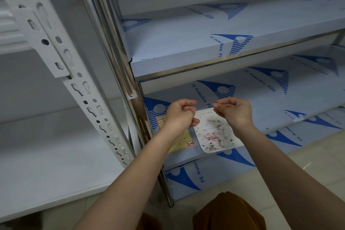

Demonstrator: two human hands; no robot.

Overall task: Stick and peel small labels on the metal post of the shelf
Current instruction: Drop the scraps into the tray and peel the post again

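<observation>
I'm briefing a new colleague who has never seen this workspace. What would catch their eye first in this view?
Probably the two hands, left hand and right hand, raised side by side with curled fingers over a white tray littered with tiny pink and dark label scraps on a low shelf. Next, the shiny metal post running diagonally with a small torn label on it, and the bold blue logos of the protective film covering the shelves.

Pale tiled floor (308, 158), white rack (56, 46)
</observation>
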